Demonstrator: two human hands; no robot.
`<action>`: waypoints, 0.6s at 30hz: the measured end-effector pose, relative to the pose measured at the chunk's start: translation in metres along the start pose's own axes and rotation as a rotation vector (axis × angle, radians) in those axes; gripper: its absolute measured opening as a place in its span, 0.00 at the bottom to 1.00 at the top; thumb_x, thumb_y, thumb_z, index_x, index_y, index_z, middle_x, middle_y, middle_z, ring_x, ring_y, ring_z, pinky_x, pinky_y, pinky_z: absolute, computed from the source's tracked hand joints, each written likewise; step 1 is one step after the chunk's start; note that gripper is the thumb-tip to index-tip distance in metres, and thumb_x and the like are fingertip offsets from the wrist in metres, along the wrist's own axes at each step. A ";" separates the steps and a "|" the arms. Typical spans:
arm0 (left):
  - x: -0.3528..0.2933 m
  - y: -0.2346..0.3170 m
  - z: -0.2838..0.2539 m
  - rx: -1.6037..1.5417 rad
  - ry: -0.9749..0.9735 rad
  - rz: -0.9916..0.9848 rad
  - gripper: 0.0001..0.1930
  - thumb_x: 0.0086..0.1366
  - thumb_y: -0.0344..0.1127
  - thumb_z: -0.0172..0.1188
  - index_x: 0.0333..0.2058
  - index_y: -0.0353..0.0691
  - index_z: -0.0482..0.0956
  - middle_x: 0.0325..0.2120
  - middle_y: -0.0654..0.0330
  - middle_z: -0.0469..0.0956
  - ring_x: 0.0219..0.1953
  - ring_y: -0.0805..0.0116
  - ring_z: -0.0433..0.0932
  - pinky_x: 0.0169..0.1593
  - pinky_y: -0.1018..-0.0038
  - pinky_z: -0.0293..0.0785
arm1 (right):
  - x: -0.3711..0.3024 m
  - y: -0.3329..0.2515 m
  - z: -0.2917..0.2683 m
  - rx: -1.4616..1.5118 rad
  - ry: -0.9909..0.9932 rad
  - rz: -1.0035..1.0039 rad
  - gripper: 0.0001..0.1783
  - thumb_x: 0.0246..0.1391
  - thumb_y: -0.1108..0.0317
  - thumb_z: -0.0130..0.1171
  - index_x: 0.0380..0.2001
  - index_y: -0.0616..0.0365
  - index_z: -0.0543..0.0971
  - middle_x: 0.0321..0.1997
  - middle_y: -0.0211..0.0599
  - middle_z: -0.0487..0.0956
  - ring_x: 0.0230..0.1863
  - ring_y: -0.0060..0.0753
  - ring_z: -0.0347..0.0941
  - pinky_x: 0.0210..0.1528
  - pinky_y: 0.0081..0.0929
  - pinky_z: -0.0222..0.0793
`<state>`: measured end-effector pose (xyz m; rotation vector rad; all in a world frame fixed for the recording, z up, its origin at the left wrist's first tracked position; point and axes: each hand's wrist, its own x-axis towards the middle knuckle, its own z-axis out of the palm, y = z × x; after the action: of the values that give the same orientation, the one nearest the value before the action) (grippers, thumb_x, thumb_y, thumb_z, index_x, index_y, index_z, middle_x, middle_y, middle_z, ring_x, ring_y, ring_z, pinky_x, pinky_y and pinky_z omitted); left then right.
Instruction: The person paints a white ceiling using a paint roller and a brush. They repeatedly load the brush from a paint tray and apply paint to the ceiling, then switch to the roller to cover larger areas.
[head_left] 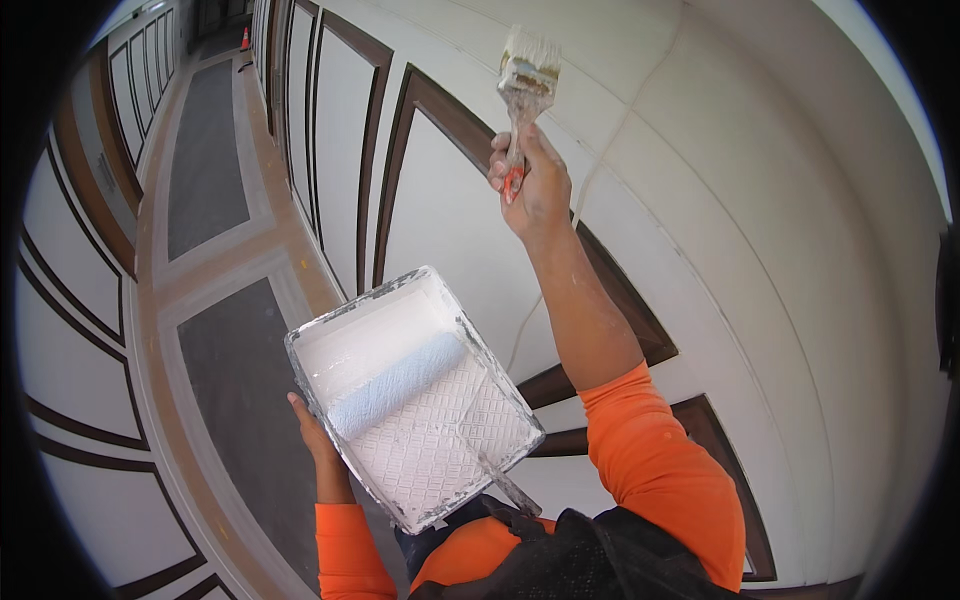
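My right hand [541,185] is raised in front of the pale wall, closed around the handle of a flat paintbrush [527,90]. Its bristles point up and are coated in white paint; red shows at the handle's lower end. Whether the bristles touch the wall I cannot tell. Low in front of me, my left hand [314,432] grips a paint tray [425,470] by its left side, most of the fingers hidden beneath it. White paint coats the tray and its ridged slope. A paint roller [398,384] lies across it, with its handle [510,487] sticking out over the near edge.
Dark wooden moulding [440,95] frames panels on the wall at my right. A long corridor runs ahead, its floor bearing grey sections [210,160] with tan borders. Panelled wall [75,340] lines the left side. An orange cone [245,39] stands far off.
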<state>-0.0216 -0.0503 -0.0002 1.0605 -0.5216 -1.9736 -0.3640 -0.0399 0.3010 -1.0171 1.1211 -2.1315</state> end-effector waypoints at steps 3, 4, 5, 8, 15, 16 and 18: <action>-0.004 0.002 -0.003 0.004 -0.013 0.005 0.45 0.72 0.69 0.39 0.67 0.29 0.61 0.65 0.49 0.65 0.64 0.55 0.67 0.66 0.68 0.60 | 0.038 -0.028 0.015 -0.028 0.073 -0.048 0.19 0.69 0.56 0.51 0.51 0.61 0.73 0.34 0.36 0.74 0.25 0.26 0.68 0.25 0.24 0.63; -0.004 0.002 -0.003 0.013 -0.030 0.009 0.45 0.72 0.68 0.38 0.67 0.29 0.61 0.65 0.49 0.65 0.64 0.55 0.67 0.66 0.68 0.60 | 0.049 -0.038 0.017 -0.057 0.101 -0.075 0.18 0.69 0.56 0.51 0.51 0.60 0.73 0.34 0.36 0.74 0.25 0.26 0.68 0.24 0.25 0.63; -0.002 0.001 -0.004 0.030 -0.036 0.016 0.44 0.72 0.68 0.38 0.67 0.29 0.61 0.65 0.49 0.65 0.64 0.55 0.67 0.66 0.68 0.60 | 0.060 -0.048 0.016 -0.106 0.127 -0.107 0.18 0.69 0.57 0.52 0.51 0.61 0.74 0.34 0.36 0.74 0.25 0.26 0.68 0.24 0.24 0.63; 0.004 -0.004 -0.009 0.083 -0.011 0.054 0.45 0.72 0.69 0.37 0.64 0.28 0.64 0.62 0.48 0.69 0.61 0.56 0.70 0.64 0.69 0.63 | 0.086 -0.072 0.016 -0.240 0.208 -0.167 0.18 0.68 0.58 0.54 0.49 0.63 0.74 0.34 0.37 0.73 0.25 0.27 0.68 0.24 0.25 0.63; 0.013 -0.012 -0.018 0.144 0.033 0.084 0.47 0.71 0.71 0.35 0.58 0.24 0.73 0.54 0.45 0.77 0.54 0.57 0.77 0.59 0.70 0.69 | 0.119 -0.099 0.020 -0.334 0.343 -0.164 0.18 0.68 0.60 0.54 0.48 0.66 0.74 0.33 0.37 0.73 0.23 0.25 0.67 0.22 0.24 0.63; 0.014 -0.012 -0.018 0.150 0.028 0.082 0.47 0.71 0.71 0.35 0.57 0.24 0.73 0.53 0.45 0.77 0.54 0.57 0.77 0.59 0.70 0.70 | 0.123 -0.101 0.020 -0.345 0.349 -0.153 0.20 0.68 0.58 0.55 0.50 0.67 0.73 0.33 0.36 0.72 0.22 0.23 0.66 0.21 0.22 0.63; 0.014 -0.013 -0.018 0.133 0.035 0.086 0.47 0.71 0.71 0.35 0.57 0.24 0.74 0.53 0.45 0.78 0.54 0.57 0.77 0.59 0.70 0.70 | 0.129 -0.102 0.018 -0.359 0.370 -0.145 0.23 0.68 0.56 0.55 0.51 0.68 0.73 0.33 0.36 0.72 0.20 0.21 0.65 0.19 0.21 0.62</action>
<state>-0.0169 -0.0539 -0.0263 1.1330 -0.6757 -1.8632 -0.4345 -0.0885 0.4426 -0.8941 1.7013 -2.3501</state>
